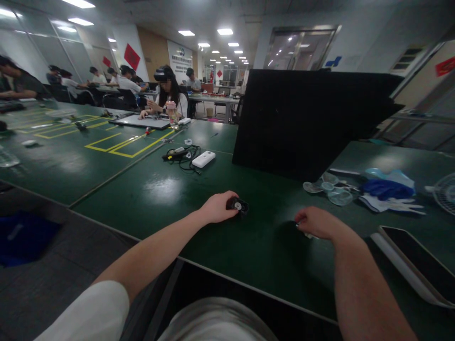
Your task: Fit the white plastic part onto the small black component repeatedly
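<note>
My left hand (219, 207) is closed around a small black part with a pale round disc (239, 206), held at the middle of the green table (263, 237). Its far side stays hidden behind my fingers. Further right, my right hand (317, 221) is low over the tabletop with the fingertips pinched together. A tiny dark and silvery bit shows at those fingertips, too small to name. Beneath that hand a small pale piece (309, 235) peeks out, mostly covered.
A large black panel (302, 123) stands across the table ahead. Clear plastic cups (339, 195), blue and white gloves (389, 189), a fan (444, 194) and a tablet-like device (419, 260) lie right. A white power bank (204, 159) and cables lie left. Across sits another person (170, 94).
</note>
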`<state>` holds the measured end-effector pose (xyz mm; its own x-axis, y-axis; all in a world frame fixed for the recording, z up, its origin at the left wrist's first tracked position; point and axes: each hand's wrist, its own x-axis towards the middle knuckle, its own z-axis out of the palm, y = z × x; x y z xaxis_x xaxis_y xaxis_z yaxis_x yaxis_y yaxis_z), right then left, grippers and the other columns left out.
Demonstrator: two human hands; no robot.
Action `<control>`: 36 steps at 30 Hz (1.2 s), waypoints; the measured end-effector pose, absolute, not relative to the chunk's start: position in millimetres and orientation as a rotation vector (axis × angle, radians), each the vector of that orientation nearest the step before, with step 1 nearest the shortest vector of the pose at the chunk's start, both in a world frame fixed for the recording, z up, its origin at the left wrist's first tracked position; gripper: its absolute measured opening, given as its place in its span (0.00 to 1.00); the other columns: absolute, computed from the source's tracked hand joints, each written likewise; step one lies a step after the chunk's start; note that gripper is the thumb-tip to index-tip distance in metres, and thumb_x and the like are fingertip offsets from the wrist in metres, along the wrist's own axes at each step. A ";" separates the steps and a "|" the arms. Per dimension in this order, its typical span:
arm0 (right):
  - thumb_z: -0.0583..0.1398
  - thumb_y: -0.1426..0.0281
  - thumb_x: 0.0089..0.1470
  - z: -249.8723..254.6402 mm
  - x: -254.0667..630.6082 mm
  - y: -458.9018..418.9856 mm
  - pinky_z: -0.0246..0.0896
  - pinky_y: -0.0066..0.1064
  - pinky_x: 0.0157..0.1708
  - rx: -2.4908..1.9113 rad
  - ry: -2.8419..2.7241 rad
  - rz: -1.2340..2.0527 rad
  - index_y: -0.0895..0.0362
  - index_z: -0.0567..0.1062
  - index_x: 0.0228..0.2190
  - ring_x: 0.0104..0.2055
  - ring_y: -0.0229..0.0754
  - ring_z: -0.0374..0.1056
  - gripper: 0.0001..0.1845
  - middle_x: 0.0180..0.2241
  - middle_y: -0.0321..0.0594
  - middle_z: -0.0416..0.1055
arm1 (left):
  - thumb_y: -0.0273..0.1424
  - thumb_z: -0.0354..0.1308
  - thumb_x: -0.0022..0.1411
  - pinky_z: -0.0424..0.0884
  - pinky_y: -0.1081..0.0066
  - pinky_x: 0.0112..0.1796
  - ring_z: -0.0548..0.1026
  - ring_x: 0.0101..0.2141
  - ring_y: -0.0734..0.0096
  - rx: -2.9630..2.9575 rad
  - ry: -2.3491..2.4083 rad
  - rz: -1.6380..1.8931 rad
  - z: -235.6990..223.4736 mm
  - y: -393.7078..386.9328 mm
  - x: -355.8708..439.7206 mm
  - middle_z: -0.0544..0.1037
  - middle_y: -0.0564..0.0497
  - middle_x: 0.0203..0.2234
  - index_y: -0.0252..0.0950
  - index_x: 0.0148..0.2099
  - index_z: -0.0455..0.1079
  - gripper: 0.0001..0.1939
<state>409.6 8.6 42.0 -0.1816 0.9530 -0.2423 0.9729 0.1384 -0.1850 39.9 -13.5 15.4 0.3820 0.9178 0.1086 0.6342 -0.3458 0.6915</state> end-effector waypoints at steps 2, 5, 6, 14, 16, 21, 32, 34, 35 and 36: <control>0.63 0.69 0.48 44.0 403.7 9.6 0.69 0.34 0.36 1.930 2.364 -0.603 0.56 0.83 0.38 0.34 0.46 0.77 0.14 0.34 0.42 0.81 | 0.35 0.64 0.58 0.74 0.65 0.47 0.79 0.45 0.63 2.098 1.305 0.686 14.6 -13.3 39.4 0.79 0.50 0.46 0.43 0.58 0.67 0.25; 0.60 0.65 0.53 53.1 381.5 3.4 0.70 0.34 0.36 1.952 2.528 -0.775 0.55 0.81 0.44 0.35 0.45 0.76 0.18 0.36 0.42 0.81 | 0.35 0.64 0.59 0.74 0.65 0.47 0.79 0.45 0.63 2.098 1.281 0.693 14.8 -14.2 39.0 0.79 0.50 0.46 0.43 0.58 0.67 0.24; 0.59 0.65 0.54 56.0 370.8 -0.2 0.70 0.35 0.38 1.977 2.616 -0.811 0.54 0.81 0.44 0.36 0.45 0.76 0.18 0.37 0.41 0.81 | 0.35 0.64 0.59 0.74 0.65 0.47 0.79 0.45 0.63 2.099 1.277 0.691 15.1 -14.8 39.2 0.79 0.50 0.46 0.43 0.58 0.67 0.25; 0.61 0.64 0.56 47.0 296.8 -21.2 0.71 0.38 0.41 1.913 3.252 -0.860 0.55 0.81 0.36 0.39 0.45 0.75 0.11 0.40 0.43 0.78 | 0.36 0.64 0.57 0.75 0.66 0.45 0.79 0.41 0.64 2.172 1.281 0.680 14.0 -17.6 45.4 0.80 0.51 0.44 0.43 0.57 0.68 0.25; 0.61 0.65 0.57 41.8 293.1 -22.2 0.71 0.38 0.41 1.865 3.323 -0.799 0.55 0.81 0.36 0.39 0.45 0.75 0.10 0.40 0.43 0.78 | 0.36 0.64 0.57 0.75 0.66 0.45 0.79 0.41 0.64 2.189 1.278 0.692 13.7 -18.0 46.9 0.80 0.51 0.43 0.43 0.57 0.68 0.25; 0.59 0.67 0.59 39.3 293.5 -23.6 0.72 0.40 0.45 1.726 3.393 -0.683 0.54 0.81 0.37 0.42 0.45 0.74 0.10 0.41 0.42 0.78 | 0.37 0.65 0.57 0.74 0.65 0.45 0.79 0.41 0.63 2.192 1.296 0.694 14.5 -18.9 49.0 0.80 0.51 0.42 0.43 0.56 0.69 0.24; 0.57 0.70 0.60 49.6 288.3 -34.3 0.71 0.39 0.45 1.509 3.341 -0.414 0.52 0.80 0.39 0.42 0.45 0.74 0.10 0.41 0.41 0.78 | 0.38 0.65 0.57 0.69 0.60 0.54 0.78 0.44 0.61 2.259 1.314 0.696 14.1 -17.6 51.4 0.80 0.51 0.45 0.43 0.55 0.69 0.24; 0.57 0.70 0.60 51.8 288.3 -35.9 0.70 0.38 0.46 1.507 3.341 -0.375 0.52 0.79 0.40 0.43 0.44 0.74 0.10 0.42 0.40 0.78 | 0.38 0.65 0.57 0.65 0.57 0.58 0.78 0.45 0.61 2.274 1.311 0.689 14.3 -17.7 52.0 0.80 0.51 0.46 0.42 0.56 0.69 0.24; 0.57 0.71 0.60 52.4 288.0 -36.6 0.70 0.38 0.46 1.501 3.337 -0.363 0.52 0.79 0.40 0.43 0.44 0.74 0.10 0.42 0.40 0.78 | 0.37 0.64 0.57 0.63 0.56 0.60 0.78 0.46 0.61 2.281 1.307 0.688 14.3 -17.9 52.2 0.80 0.51 0.46 0.42 0.56 0.68 0.24; 0.57 0.71 0.60 52.6 287.6 -37.2 0.70 0.38 0.46 1.487 3.327 -0.355 0.52 0.79 0.39 0.43 0.44 0.74 0.10 0.42 0.40 0.78 | 0.38 0.64 0.57 0.62 0.55 0.60 0.78 0.46 0.60 2.288 1.302 0.688 14.4 -18.1 52.3 0.80 0.51 0.46 0.42 0.56 0.68 0.24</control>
<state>287.6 -37.2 52.6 -0.5597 0.7376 0.3778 0.6413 0.6742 -0.3662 52.3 -18.1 14.4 0.4400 0.8728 0.2111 0.6664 -0.4750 0.5747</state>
